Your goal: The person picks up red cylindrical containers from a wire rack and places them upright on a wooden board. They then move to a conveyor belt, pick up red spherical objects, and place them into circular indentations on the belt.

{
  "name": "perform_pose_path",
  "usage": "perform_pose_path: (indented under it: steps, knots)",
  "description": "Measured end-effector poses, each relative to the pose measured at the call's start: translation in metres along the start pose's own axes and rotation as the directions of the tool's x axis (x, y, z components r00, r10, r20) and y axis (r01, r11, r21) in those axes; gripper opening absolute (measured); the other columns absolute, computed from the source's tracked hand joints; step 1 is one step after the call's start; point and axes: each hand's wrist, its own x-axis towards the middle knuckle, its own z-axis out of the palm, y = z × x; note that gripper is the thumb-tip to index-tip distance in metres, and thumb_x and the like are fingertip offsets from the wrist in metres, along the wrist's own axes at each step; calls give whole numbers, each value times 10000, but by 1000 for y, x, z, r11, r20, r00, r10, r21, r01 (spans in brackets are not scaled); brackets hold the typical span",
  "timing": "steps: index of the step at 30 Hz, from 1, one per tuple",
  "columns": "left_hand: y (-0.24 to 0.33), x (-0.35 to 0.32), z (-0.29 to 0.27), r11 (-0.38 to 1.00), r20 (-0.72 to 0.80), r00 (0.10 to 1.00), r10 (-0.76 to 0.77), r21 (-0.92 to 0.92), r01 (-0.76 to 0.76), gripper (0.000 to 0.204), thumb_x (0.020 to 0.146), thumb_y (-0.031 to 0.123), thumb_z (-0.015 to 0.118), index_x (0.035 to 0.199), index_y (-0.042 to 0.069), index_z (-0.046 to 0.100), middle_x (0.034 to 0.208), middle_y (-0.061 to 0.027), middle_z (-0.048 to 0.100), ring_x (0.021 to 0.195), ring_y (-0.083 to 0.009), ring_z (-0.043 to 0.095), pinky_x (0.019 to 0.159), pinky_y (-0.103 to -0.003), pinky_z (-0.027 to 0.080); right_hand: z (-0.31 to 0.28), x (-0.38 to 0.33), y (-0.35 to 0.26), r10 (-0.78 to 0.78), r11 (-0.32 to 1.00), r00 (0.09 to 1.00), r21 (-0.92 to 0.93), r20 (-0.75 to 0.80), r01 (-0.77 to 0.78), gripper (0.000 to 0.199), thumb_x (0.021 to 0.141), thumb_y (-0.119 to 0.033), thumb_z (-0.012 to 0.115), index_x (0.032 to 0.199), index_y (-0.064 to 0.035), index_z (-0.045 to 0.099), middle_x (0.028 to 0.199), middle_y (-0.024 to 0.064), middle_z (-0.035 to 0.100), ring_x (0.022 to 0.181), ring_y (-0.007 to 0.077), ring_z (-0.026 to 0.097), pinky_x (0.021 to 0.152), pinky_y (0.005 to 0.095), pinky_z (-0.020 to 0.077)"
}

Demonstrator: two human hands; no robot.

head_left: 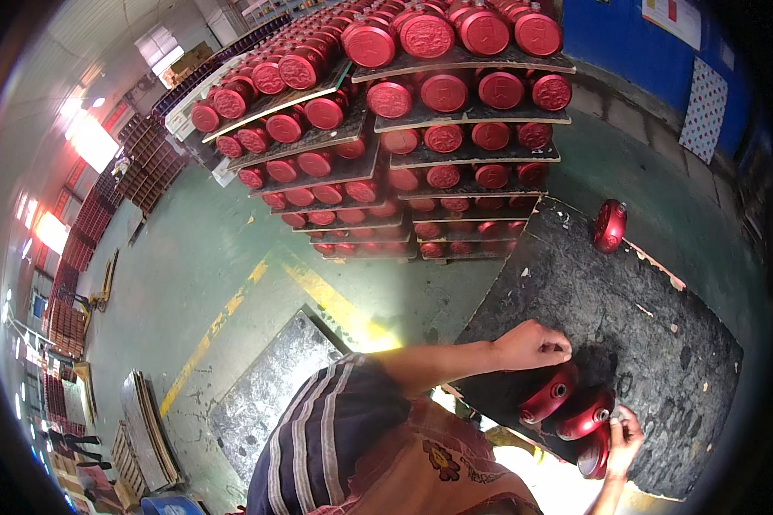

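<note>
Three glossy red, round, flat-sided bottles stand close together at the near edge of a dark board. The left bottle and the middle bottle show dark open mouths. My right hand is closed at the top of the right bottle, its fingertips around a small greyish part by the neck. My left hand hangs just beyond the left bottle, fingers curled and pinched; whatever they hold is hidden. Another red bottle with a silvery neck stands at the board's far right edge.
The worn black board has chipped edges. Ahead rises a tall stack of boards loaded with red bottles. A grey board lies low to my left. Wooden racks and pallets stand farther left; a blue wall is at far right.
</note>
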Motion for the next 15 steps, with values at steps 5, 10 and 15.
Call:
perform_pose_path:
  steps: [5, 10, 15]
  knots:
    - [-8, 5, 10, 957, -181, 964, -193, -250, 145, 218, 897, 227, 659, 1032, 57, 681, 796, -91, 684, 660, -155, 635, 625, -294, 498, -26, 31, 20, 16, 997, 968, 74, -250, 2, 219, 957, -124, 596, 1140, -7, 623, 782, -62, 515, 685, 37, 421, 600, 177, 332]
    - [-10, 2, 11, 988, -48, 998, -51, -151, 43, 194, 888, 173, 667, 1045, 60, 668, 767, -75, 649, 654, -151, 611, 619, -289, 490, -20, 54, 27, -121, 992, 974, -1, -191, 123, 206, 961, -91, 577, 1150, -24, 624, 760, -80, 442, 655, 30, 342, 580, 179, 293]
    - [-6, 2, -1, 972, 30, 998, -48, -227, 54, 230, 858, 118, 681, 1082, 72, 654, 902, -80, 634, 726, -162, 626, 661, -301, 519, -26, 45, 28, -354, 886, 912, -385, -204, 258, 307, 896, -80, 628, 1196, -21, 603, 1023, 76, 525, 895, 172, 481, 813, 298, 398]
